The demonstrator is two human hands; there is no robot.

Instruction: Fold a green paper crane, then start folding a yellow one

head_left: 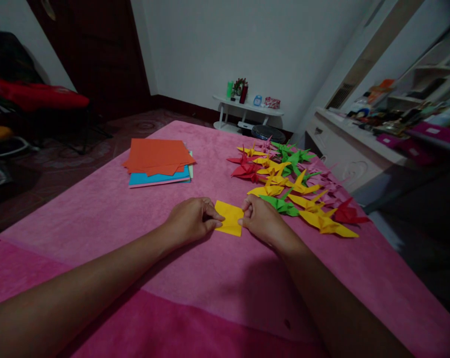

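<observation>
A small yellow square of folded paper (229,220) is held between my two hands, just above or on the pink cloth. My left hand (193,219) pinches its left edge between thumb and fingers. At the right edge, my right hand (260,219) grips it the same way, with the fingers curled in. Faint crease lines run across the paper. Close beyond my right hand lie folded paper cranes, among them a green crane (280,205) and a large yellow crane (327,223).
A stack of orange paper sheets (158,154) over blue sheets (160,177) lies at the left on the pink-covered table (135,214). Red cranes (246,170) and pink cranes (327,181) sit at the right. Beyond stand a white shelf (247,105) and a cluttered dresser (355,144).
</observation>
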